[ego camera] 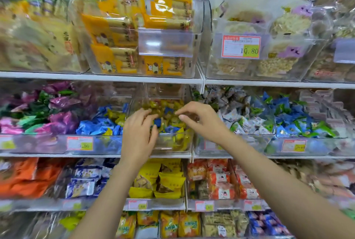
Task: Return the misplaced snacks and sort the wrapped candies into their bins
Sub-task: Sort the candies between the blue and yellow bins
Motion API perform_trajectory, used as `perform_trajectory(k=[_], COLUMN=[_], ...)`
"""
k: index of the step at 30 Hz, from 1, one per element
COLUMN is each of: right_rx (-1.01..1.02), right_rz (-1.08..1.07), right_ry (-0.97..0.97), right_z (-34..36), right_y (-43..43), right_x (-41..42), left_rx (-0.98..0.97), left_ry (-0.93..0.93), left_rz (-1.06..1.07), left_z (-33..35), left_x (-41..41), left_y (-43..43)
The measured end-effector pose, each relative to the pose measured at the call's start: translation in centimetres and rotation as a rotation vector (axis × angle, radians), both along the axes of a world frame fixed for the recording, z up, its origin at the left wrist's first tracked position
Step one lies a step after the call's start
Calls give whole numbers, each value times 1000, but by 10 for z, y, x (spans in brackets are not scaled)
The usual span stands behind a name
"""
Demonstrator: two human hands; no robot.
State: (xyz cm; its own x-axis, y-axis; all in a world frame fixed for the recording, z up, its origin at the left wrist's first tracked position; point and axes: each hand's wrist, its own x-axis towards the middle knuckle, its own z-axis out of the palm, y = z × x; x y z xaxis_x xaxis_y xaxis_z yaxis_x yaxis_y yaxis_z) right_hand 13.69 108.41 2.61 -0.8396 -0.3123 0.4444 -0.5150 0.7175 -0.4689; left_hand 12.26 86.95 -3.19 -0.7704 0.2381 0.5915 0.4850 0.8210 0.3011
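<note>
Our left hand (137,133) reaches into the clear bin (172,143) on the middle shelf. Its fingers bend down among the yellow and blue wrapped candies (169,121), but we cannot tell whether they have hold of one. Our right hand (199,119) hovers over the same bin from the right, fingers curled and thumb drawn close to the fingertips. Blur keeps us from saying whether anything is pinched between them.

Just to the left sits a bin of blue candies (96,125) with a few yellow ones (115,116) mixed in at its right side. Farther left are purple, pink and green wrapped sweets (57,104). To the right, another bin holds white, green and blue packets (249,121).

On the shelf above, a clear box carries yellow biscuit packs (123,33), and a price tag reading 10.80 (241,46) hangs on the box beside it. Below our wrists stand yellow snack bags (163,179).
</note>
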Motion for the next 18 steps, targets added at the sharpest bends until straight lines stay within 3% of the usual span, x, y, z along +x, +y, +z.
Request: perform_trajectory(k=[5, 11, 18], right_rx=[223, 714, 520], right_rz=[-108, -323, -522], right_ry=[-265, -512, -541], right_z=[-9, -30, -38], right_y=[-55, -78, -78], right_x=[-45, -88, -87], left_rx=[-165, -208, -156], left_ry=[-78, -72, -25], left_rz=[-13, -217, -383], left_z=[-7, -10, -15], left_x=[-11, -25, -44], left_y=[-48, -84, -102])
